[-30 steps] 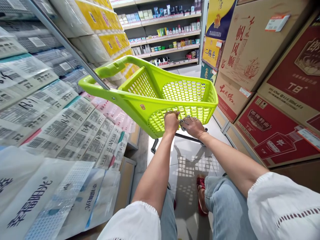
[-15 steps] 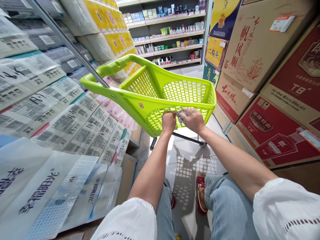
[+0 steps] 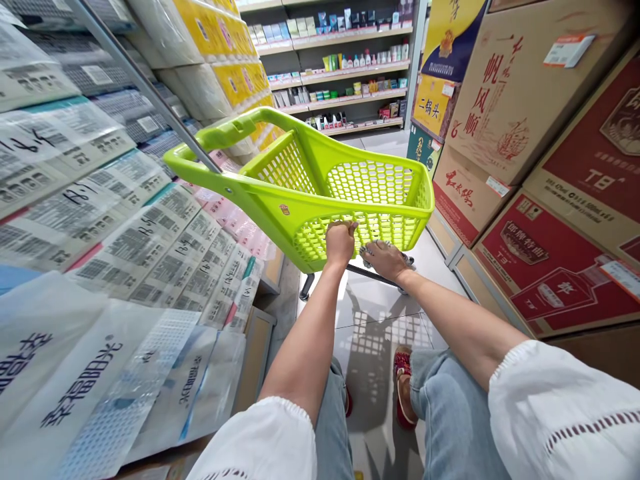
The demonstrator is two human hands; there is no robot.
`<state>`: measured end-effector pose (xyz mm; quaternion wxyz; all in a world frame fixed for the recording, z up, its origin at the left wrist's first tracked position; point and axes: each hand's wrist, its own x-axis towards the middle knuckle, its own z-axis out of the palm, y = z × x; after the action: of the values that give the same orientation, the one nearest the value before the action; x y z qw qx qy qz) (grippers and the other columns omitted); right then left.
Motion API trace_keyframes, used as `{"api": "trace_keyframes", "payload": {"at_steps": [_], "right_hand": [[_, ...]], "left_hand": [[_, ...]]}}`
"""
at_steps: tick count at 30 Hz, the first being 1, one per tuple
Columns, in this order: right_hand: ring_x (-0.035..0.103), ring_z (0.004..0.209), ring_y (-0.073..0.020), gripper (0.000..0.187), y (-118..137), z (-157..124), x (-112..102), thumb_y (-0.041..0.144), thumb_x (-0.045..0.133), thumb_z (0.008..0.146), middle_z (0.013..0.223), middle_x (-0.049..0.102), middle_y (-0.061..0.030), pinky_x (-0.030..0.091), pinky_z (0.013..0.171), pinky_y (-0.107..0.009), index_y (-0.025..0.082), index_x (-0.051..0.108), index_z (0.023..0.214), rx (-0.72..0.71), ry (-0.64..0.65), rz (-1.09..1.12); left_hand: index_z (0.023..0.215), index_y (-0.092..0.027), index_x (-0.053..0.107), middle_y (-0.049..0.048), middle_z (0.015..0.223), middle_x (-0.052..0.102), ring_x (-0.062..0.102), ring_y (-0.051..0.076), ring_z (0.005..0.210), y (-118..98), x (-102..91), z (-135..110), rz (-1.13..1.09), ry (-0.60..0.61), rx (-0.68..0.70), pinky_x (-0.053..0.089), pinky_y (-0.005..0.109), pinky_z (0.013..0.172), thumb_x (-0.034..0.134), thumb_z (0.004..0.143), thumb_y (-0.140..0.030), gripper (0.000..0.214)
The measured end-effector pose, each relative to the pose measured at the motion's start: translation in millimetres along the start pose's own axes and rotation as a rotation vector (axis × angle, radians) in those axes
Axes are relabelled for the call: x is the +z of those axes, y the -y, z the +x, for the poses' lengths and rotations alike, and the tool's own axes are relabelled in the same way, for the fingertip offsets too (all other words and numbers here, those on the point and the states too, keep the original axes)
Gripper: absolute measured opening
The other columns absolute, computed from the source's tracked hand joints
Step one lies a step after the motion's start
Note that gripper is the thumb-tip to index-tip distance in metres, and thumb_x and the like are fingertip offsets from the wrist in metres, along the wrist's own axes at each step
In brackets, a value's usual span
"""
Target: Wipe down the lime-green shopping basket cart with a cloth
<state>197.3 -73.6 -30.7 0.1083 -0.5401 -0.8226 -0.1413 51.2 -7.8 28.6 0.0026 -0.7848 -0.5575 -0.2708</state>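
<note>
A bright green plastic shopping cart [image 3: 255, 212] with a mesh basket stands crosswise in front of me. My left hand [image 3: 341, 241] is closed in a fist against the basket's near side; what its fingers hold, if anything, is hidden. Lower and to the right, my right hand [image 3: 386, 260] bends over a crumpled grey-and-white patterned cloth [image 3: 367, 257], which shows beside its fingertips. That hand is near the bottom of the basket's mesh. Whether the cloth touches the cart I cannot tell.
Plastic-wrapped packs [image 3: 145, 233] with handwritten numbers are stacked along the left. Cardboard cartons [image 3: 493, 100] and red boxes [image 3: 545, 267] rise on the right. Shelves of small bottles and boxes [image 3: 350, 67] stand behind the cart. Tiled floor [image 3: 365, 347] lies below.
My right hand has moved down with the cloth, from beside the left hand to the lower edge of the basket. My left hand stays nearly in place, and the cart has not moved.
</note>
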Motion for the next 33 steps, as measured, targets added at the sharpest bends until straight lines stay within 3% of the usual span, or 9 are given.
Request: {"api": "trace_keyframes", "payload": {"at_steps": [4,13,17,20,22,25,27,30,33], "right_hand": [[0.049,0.105,-0.023,0.033,-4,0,-2,0.021,0.037,0.094,0.127,0.057,-0.0074,0.036,0.071,-0.032,0.026,0.063,0.115,0.0,0.013,0.011],[0.048,0.107,-0.024,0.029,-17,43,-73,0.032,0.048,0.089,0.128,0.055,-0.0072,0.038,0.085,-0.033,0.027,0.064,0.114,0.209,-0.421,0.065],[0.047,0.11,-0.025,0.031,-14,53,-94,0.03,0.057,0.082,0.128,0.054,-0.008,0.041,0.087,-0.033,0.026,0.064,0.112,0.272,-0.492,0.135],[0.049,0.107,-0.0247,0.031,-9,58,-104,0.031,0.058,0.08,0.125,0.054,-0.0077,0.043,0.086,-0.033,0.026,0.065,0.11,0.298,-0.501,0.185],[0.05,0.107,-0.0247,0.032,-4,63,-112,0.032,0.058,0.081,0.123,0.054,-0.0077,0.043,0.086,-0.033,0.025,0.064,0.111,0.326,-0.534,0.221],[0.049,0.107,-0.0259,0.035,5,78,-125,0.033,0.057,0.081,0.124,0.054,-0.0082,0.043,0.088,-0.035,0.025,0.062,0.115,0.376,-0.609,0.266],[0.048,0.106,-0.0268,0.036,14,93,-128,0.033,0.056,0.082,0.125,0.053,-0.0088,0.044,0.088,-0.036,0.024,0.062,0.117,0.401,-0.634,0.287],[0.048,0.102,-0.0269,0.036,29,113,-122,0.033,0.054,0.084,0.126,0.053,-0.0098,0.044,0.084,-0.037,0.025,0.062,0.118,0.413,-0.594,0.306],[0.047,0.099,-0.0274,0.038,41,125,-108,0.035,0.05,0.087,0.125,0.054,-0.0106,0.045,0.079,-0.037,0.027,0.06,0.123,0.427,-0.537,0.292]], "left_hand": [[0.094,-0.016,0.07,0.0126,0.088,0.07,0.062,0.022,0.086,1,0.7,-1,-0.021,-0.018,0.013,0.042,0.03,0.077,0.036,0.097,-0.041,0.043],[0.092,-0.016,0.07,0.0128,0.087,0.07,0.061,0.023,0.086,-2,-6.1,-1,-0.018,-0.01,0.021,0.042,0.032,0.077,0.037,0.096,-0.032,0.036],[0.086,-0.018,0.068,0.0107,0.083,0.068,0.06,0.022,0.083,-1,-12.1,-7,-0.004,-0.001,0.053,0.042,0.03,0.074,0.04,0.095,-0.031,0.033],[0.083,-0.02,0.067,0.0088,0.082,0.066,0.059,0.02,0.082,-5,-26.5,-11,-0.007,-0.057,0.092,0.042,0.03,0.076,0.038,0.096,-0.032,0.035],[0.089,-0.02,0.067,0.0088,0.085,0.065,0.058,0.021,0.088,-7,-42.7,-8,-0.005,-0.166,0.09,0.041,0.03,0.08,0.034,0.097,-0.034,0.037],[0.104,-0.018,0.064,0.0116,0.095,0.064,0.054,0.023,0.1,-6,-70.6,7,0.027,-0.343,0.026,0.039,0.034,0.09,0.029,0.098,-0.034,0.039],[0.108,-0.017,0.063,0.0132,0.102,0.063,0.052,0.024,0.106,0,-84.6,22,0.05,-0.373,0.05,0.036,0.036,0.097,0.03,0.098,-0.032,0.037],[0.099,-0.018,0.064,0.013,0.103,0.063,0.052,0.026,0.107,13,-90.0,44,0.124,-0.269,0.124,0.034,0.037,0.101,0.039,0.093,-0.025,0.027],[0.093,-0.018,0.064,0.0123,0.098,0.065,0.053,0.026,0.104,25,-81.5,56,0.177,-0.143,0.173,0.035,0.037,0.1,0.045,0.088,-0.02,0.02]]}}
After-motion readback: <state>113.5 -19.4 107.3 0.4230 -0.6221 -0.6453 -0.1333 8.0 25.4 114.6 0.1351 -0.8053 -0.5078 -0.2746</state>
